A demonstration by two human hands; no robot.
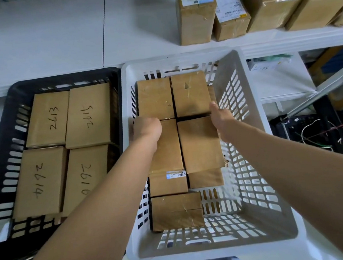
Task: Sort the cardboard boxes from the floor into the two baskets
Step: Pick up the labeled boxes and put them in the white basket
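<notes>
Forearms: bare, reaching into white basket.
Room: pale surface beyond; loose wires right.
Materials: taped brown cardboard; slotted plastic baskets.
Box axes: flat, long axes away from camera; 1 near box crosswise.
Left hand: curled over far end of left top box, gripping.
Right hand: against side of right top box; fingers hidden, grip undeterminable.
Black basket: just left; 4 numbered boxes.

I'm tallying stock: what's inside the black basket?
Four numbered cardboard boxes lie flat, two by two, in the black basket. The left forearm covers a corner of the near-right box; anything beneath them is hidden.
</notes>
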